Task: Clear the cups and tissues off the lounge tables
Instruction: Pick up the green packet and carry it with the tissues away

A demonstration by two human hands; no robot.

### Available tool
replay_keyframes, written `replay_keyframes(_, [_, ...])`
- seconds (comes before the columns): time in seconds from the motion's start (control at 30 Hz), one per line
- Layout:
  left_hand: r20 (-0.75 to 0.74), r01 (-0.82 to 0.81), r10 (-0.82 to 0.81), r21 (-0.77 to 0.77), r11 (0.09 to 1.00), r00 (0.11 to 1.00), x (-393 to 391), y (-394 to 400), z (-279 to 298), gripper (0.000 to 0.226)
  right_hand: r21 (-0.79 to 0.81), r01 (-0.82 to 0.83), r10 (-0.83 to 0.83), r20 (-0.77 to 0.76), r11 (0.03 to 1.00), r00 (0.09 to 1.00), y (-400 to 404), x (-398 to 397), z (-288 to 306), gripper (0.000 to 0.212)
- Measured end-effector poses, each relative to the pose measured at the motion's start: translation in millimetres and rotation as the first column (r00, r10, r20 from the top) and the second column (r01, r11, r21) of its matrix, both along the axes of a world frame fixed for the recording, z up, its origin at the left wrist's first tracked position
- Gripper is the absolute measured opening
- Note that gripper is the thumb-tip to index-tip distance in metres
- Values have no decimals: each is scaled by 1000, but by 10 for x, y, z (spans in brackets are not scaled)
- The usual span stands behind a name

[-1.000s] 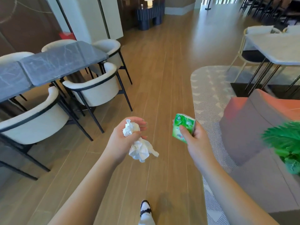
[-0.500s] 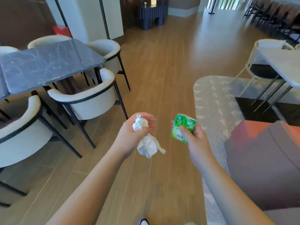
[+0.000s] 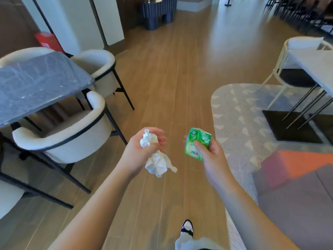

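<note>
Fingers of the left hand (image 3: 142,150) curl round crumpled tissues (image 3: 155,156), which stick out above and hang below the fist, while the right hand (image 3: 210,154) pinches a green tissue pack (image 3: 196,144) between thumb and fingers. Below lies a wooden floor (image 3: 162,78), with a dark table (image 3: 36,83) and white chairs (image 3: 72,134) left, a patterned rug (image 3: 239,127) right.

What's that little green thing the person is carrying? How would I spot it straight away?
Start at the wooden floor running down the middle, then drop to the two hands held out over it. The right hand grips a small green packet with a red mark near its lower end. Its neighbour in the left hand is crumpled white tissue.
</note>
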State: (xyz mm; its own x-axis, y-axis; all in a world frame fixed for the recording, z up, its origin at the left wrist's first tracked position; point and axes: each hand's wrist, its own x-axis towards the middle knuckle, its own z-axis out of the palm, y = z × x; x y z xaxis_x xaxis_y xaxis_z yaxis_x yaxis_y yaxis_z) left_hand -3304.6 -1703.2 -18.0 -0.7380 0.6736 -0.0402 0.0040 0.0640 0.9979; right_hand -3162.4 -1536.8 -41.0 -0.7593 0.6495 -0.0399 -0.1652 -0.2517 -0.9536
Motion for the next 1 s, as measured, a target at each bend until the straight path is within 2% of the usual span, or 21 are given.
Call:
replay_keyframes(0.13, [-45,-16,17,7,1000,999,-446,635,185,35,-1,-55,55,-31,998,998,697,-514,129,25])
replay_keyframes(0.3, [-127,-15,6,-70,997,992,-1002,1192,317,37,-9,-82,81,-71,997,994,1244,-1150,221,25])
replay_keyframes(0.6, [-110,-67,57,-85,994,992,-2325,2055,143,32,1,-107,107,-6,994,994,2147,-2557,28,33])
replay_keyframes(0.73, [-89,-60,53,-82,995,995,-3084,2427,60,31,-11,-98,98,16,995,995,2552,-3310,-19,26])
replay_keyframes(0.83, [-67,-65,60,-73,995,996,-3655,2727,143,29,-37,-56,56,-8,998,998,2904,-3878,85,26])
replay_keyframes(1.0, [-73,-29,25,-51,998,997,-4457,3275,262,25,19,-28,29,-46,999,999,3426,-4625,232,26])
